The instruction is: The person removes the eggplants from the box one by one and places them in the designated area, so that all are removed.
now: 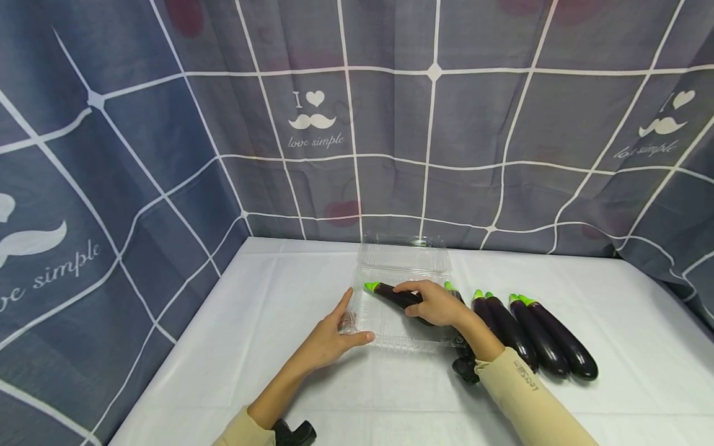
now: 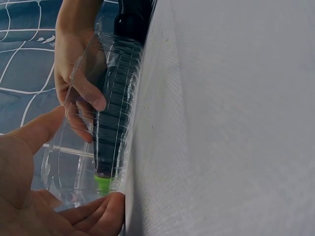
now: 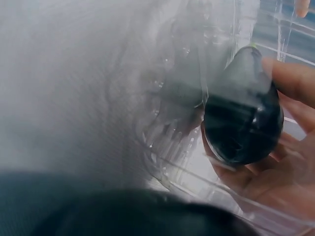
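Note:
A clear plastic container (image 1: 385, 319) lies on the table with its lid (image 1: 403, 257) folded back. My right hand (image 1: 437, 303) grips a dark purple eggplant (image 1: 390, 293) over the container, its green stem end pointing left. In the right wrist view the blunt end of this eggplant (image 3: 243, 125) shows behind clear plastic. At the container's front left corner my left hand (image 1: 329, 341) rests with thumb and index finger spread, touching the rim and side. Another eggplant (image 1: 455, 293) lies by the container's right edge, partly hidden by my right arm; whether it is inside, I cannot tell.
Several more eggplants (image 1: 549, 334) lie side by side on the white tablecloth (image 1: 390, 402), right of the container. A grey checked curtain (image 1: 390, 124) hangs behind the table and along both sides. Black wrist gear (image 1: 295, 433) is on the left arm.

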The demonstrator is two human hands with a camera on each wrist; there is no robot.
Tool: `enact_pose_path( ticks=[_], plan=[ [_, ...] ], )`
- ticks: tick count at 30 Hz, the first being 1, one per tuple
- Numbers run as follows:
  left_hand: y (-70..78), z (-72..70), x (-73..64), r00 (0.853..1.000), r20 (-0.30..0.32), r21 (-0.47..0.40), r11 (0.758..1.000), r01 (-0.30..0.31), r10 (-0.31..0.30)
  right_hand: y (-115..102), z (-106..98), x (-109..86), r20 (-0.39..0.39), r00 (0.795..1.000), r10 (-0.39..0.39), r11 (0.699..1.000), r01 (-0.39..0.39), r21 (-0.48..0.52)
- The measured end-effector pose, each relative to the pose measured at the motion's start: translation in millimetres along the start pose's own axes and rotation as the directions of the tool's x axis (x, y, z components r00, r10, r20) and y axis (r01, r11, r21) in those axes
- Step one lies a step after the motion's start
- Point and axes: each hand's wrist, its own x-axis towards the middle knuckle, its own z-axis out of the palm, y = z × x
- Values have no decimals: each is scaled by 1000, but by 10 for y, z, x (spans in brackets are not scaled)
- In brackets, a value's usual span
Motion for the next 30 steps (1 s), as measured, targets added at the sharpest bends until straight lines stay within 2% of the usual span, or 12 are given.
enact_pose_path(
  ticks=[6, 12, 19, 22, 26, 30],
  plan=[
    [5, 4, 4, 1000, -1, 1, 1000, -2, 2, -1, 7, -13, -20, 1000, 10, 1000, -10, 9],
    [7, -2, 6, 1000, -4, -9, 1000, 12, -12, -37, -8, -50, -72, 997, -33, 999, 35, 17],
    [-1, -4, -7, 1000, 2, -15, 1000, 10, -10, -121, -4, -129, -130, 991, 21, 998, -13, 60],
    [3, -3, -7, 1000, -1, -13, 1000, 7, -7, -154, -11, -161, -202, 979, 11, 997, 4, 76],
    [5, 0, 1, 1000, -3, -8, 1000, 4, -4, -196, -30, -216, -305, 952, 21, 993, 16, 120],
    [-2, 2, 0, 1000, -6, -6, 1000, 2, -2, -232, -60, -288, -362, 932, 23, 988, 34, 149]
  ],
)
